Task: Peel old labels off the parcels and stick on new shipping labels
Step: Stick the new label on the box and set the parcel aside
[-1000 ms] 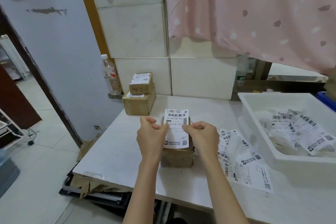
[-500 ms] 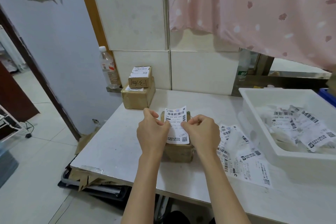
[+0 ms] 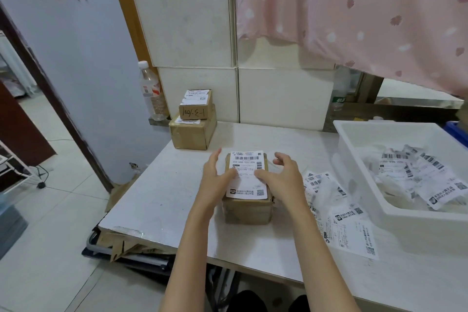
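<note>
On the white table by a tiled wall, both hands spread loose, thumbs pressing a label onto a parcel, white bin at 3 o'clock, pink curtain at 1 o'clock.

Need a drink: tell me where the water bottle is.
Head view, far left: the water bottle stands on a ledge by the wall, left of the stacked boxes.

A small brown cardboard parcel is sitting between the left hand and the right hand. A white shipping label with barcodes is lying flat on its top, and both thumbs are pressing on it. More printed labels are lying loose just to the right of the right hand.
</note>
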`<action>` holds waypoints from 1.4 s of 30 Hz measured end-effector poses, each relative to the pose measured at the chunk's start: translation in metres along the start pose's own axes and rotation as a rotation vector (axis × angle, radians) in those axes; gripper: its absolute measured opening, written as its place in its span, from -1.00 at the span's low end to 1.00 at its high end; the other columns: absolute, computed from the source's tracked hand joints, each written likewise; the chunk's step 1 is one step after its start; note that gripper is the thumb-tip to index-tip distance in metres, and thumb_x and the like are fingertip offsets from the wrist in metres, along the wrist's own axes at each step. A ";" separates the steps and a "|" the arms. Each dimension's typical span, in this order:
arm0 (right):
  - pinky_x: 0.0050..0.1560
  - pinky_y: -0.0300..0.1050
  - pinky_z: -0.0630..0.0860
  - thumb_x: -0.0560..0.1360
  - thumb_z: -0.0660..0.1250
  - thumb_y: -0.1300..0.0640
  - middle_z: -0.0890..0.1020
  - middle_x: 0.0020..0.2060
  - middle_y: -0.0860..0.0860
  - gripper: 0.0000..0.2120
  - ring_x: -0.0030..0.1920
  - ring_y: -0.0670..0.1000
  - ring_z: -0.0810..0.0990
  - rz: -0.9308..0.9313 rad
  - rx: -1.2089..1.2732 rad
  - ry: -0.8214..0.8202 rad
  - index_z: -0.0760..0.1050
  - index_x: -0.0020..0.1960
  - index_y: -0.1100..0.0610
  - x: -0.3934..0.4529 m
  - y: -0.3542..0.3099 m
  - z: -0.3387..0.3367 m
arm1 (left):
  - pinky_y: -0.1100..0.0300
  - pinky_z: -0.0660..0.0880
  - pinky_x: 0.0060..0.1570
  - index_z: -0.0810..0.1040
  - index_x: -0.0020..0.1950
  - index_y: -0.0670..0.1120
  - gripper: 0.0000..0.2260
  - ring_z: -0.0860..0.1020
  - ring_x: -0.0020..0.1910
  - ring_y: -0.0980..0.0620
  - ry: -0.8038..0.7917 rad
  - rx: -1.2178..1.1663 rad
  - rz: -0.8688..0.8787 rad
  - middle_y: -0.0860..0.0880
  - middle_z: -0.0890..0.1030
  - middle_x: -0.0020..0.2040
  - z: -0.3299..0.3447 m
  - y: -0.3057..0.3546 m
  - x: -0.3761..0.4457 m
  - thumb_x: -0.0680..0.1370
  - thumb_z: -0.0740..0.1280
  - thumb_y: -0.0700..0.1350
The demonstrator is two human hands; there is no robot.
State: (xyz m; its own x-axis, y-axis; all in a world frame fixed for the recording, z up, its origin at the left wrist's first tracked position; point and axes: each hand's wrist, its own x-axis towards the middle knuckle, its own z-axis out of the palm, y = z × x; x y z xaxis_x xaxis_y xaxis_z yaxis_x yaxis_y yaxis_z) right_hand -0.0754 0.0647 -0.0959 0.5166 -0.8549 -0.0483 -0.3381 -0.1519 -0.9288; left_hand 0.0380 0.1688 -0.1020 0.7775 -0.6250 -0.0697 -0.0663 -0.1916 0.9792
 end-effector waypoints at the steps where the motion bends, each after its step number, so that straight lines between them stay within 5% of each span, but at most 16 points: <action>1: 0.14 -0.06 0.47 0.44 0.41 0.15 0.44 0.29 -0.10 -0.42 0.15 -0.06 0.52 0.027 0.107 -0.048 0.33 0.42 0.01 0.000 0.001 0.000 | 0.30 0.55 -0.21 0.16 0.56 0.15 -0.40 0.54 0.17 0.04 -0.050 -0.050 -0.011 0.12 0.29 0.37 0.002 0.001 -0.002 0.59 0.28 -0.20; 3: -0.01 -0.07 0.59 0.45 0.34 0.24 0.51 0.26 -0.10 -0.48 0.04 -0.04 0.63 0.071 0.278 -0.117 0.40 0.38 -0.01 0.000 0.002 -0.001 | 0.33 0.53 -0.25 0.13 0.57 0.14 -0.38 0.54 0.10 0.14 -0.105 -0.070 -0.009 0.13 0.34 0.38 0.006 0.002 -0.002 0.59 0.24 -0.24; 6: -0.26 -0.19 0.57 0.45 0.32 0.31 0.59 0.14 -0.08 -0.56 -0.10 -0.06 0.66 0.082 0.389 -0.146 0.48 0.28 0.00 0.002 0.005 -0.003 | 0.19 0.54 -0.01 0.32 0.47 0.10 -0.51 0.52 0.22 0.02 -0.075 -0.055 -0.009 0.05 0.43 0.36 0.010 -0.001 0.004 0.57 0.24 -0.23; 10: -0.10 -0.04 0.62 0.41 0.40 0.29 0.64 0.04 -0.07 -0.70 -0.06 0.01 0.68 0.106 0.478 -0.066 0.57 0.08 0.00 0.007 0.010 0.002 | 0.16 0.53 -0.14 0.47 0.24 -0.02 -0.75 0.60 0.12 -0.07 0.025 -0.060 -0.009 0.03 0.52 0.16 0.019 -0.003 0.009 0.58 0.28 -0.20; 15: -0.13 -0.13 0.54 0.38 0.51 0.15 0.68 -0.12 -0.02 -0.88 -0.12 -0.01 0.67 0.102 0.424 0.020 0.60 -0.13 0.06 0.021 0.013 0.007 | -0.05 0.56 0.01 0.52 0.08 -0.07 -0.88 0.63 0.03 -0.11 0.114 -0.065 -0.052 -0.04 0.58 0.07 0.026 -0.002 0.018 0.56 0.33 -0.11; 20: -0.18 -0.09 0.45 0.38 0.49 -0.10 0.58 -0.32 -0.05 -0.70 -0.27 -0.04 0.54 0.045 0.162 0.082 0.48 -0.25 0.10 0.032 0.007 0.011 | -0.15 0.55 0.12 0.54 -0.08 -0.07 -0.74 0.64 0.00 -0.12 0.162 -0.061 -0.118 -0.05 0.67 -0.06 0.031 -0.001 0.020 0.41 0.41 0.09; 27: -0.32 -0.10 0.28 0.52 0.30 0.13 0.46 -0.36 0.02 -0.79 -0.30 0.02 0.40 0.038 0.188 0.095 0.38 -0.25 0.16 0.033 0.004 0.012 | -0.09 0.51 0.05 0.51 -0.20 -0.10 -0.83 0.60 -0.05 -0.16 0.160 -0.179 -0.174 -0.13 0.64 -0.09 0.031 -0.001 0.022 0.51 0.35 -0.03; 30: -0.27 -0.07 0.29 0.53 0.29 -0.01 0.43 -0.37 -0.01 -0.69 -0.31 0.02 0.39 0.048 0.180 0.084 0.30 -0.28 0.12 0.032 0.004 0.014 | -0.07 0.36 -0.12 0.36 -0.31 -0.09 -0.78 0.45 -0.16 -0.13 0.141 -0.158 -0.162 -0.10 0.48 -0.26 0.032 0.000 0.022 0.46 0.22 0.01; 34: -0.28 -0.12 0.31 0.47 0.40 -0.10 0.42 -0.34 -0.05 -0.66 -0.32 -0.03 0.40 -0.018 0.050 0.026 0.32 -0.19 0.09 0.030 0.006 0.015 | -0.15 0.52 0.10 0.56 -0.09 -0.15 -0.61 0.63 -0.01 -0.17 0.124 -0.143 -0.184 -0.14 0.66 -0.05 0.032 0.009 0.013 0.28 0.36 0.13; 37: -0.29 -0.15 0.31 0.57 0.28 -0.04 0.45 -0.31 -0.05 -0.74 -0.26 -0.01 0.43 -0.064 0.025 0.004 0.37 -0.15 0.13 0.029 0.007 0.010 | -0.07 0.54 0.07 0.53 0.04 -0.19 -0.68 0.62 0.01 -0.12 0.119 -0.177 -0.171 -0.12 0.63 0.00 0.032 0.006 0.010 0.42 0.43 -0.01; 40: -0.19 -0.17 0.44 0.52 0.34 -0.11 0.54 -0.12 -0.06 -0.72 -0.11 -0.02 0.55 -0.063 0.050 -0.124 0.46 0.01 0.10 0.026 0.011 0.004 | -0.07 0.55 0.05 0.44 0.01 -0.13 -0.77 0.62 0.01 -0.11 0.163 -0.210 -0.186 -0.11 0.59 0.02 0.032 0.002 0.011 0.49 0.43 -0.08; 42: -0.11 -0.13 0.55 0.45 0.45 -0.08 0.54 0.05 -0.04 -0.65 -0.01 -0.02 0.61 -0.047 0.100 -0.202 0.45 0.12 0.05 0.024 0.014 0.003 | -0.11 0.57 0.02 0.43 0.02 -0.16 -0.64 0.64 0.02 -0.17 0.154 -0.239 -0.186 -0.19 0.61 0.06 0.031 0.001 0.011 0.39 0.47 -0.01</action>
State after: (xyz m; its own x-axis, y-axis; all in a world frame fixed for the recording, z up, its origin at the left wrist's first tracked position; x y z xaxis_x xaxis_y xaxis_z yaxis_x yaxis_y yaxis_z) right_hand -0.0659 0.0436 -0.1114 0.6802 -0.7300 -0.0669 -0.2351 -0.1308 -0.9631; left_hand 0.0274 0.1382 -0.1072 0.8493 -0.4706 -0.2391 0.2194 -0.0973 0.9708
